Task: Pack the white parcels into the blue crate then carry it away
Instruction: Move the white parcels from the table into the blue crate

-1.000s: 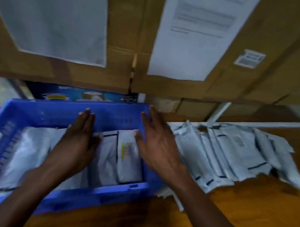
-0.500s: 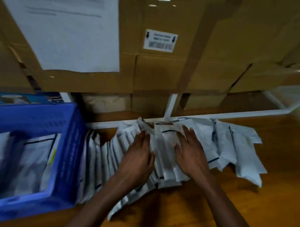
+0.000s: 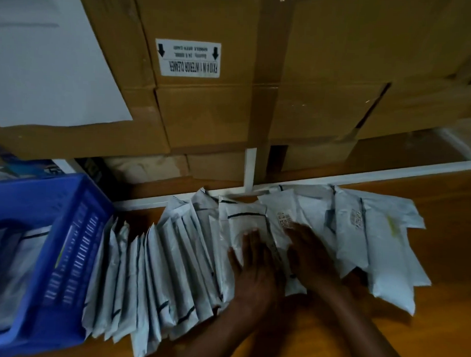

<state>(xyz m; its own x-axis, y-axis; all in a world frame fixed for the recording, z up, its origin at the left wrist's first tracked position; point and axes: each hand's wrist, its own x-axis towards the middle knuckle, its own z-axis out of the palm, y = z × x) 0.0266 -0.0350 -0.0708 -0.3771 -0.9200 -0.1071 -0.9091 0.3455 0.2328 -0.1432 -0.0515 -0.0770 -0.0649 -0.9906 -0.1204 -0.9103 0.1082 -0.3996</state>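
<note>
Nearest the camera, two bare forearms reach forward over the orange-brown wooden worktop [image 3: 383,338] to the middle of a long row of flat white parcels [image 3: 172,269] in plastic mailer bags, which lean on one another like filed cards. The left hand [image 3: 252,267] lies palm down on one parcel, fingers straight and thumb spread, holding nothing. The right hand [image 3: 313,258] rests just beside it on the neighbouring parcels with its fingers stretched out. They are blurred, so I cannot tell whether any tip is tucked under an edge. To the left stands the blue crate [image 3: 75,226], slotted plastic, the row's end parcels leaning against its wall. A few packed parcels [image 3: 9,277] already lie inside. Behind the row run a white metal rail [image 3: 362,174] and stacked brown cardboard cartons [image 3: 218,111], one bearing an upside-down printed label [image 3: 188,58]. The step in hand looks like gathering the next batch, with packing well short of done since most parcels remain outside. The next move probably calls for closing both hands round a bundle from either side, squeezing firmly because the slick bags may slip, then swinging it left over the crate wall.
</note>
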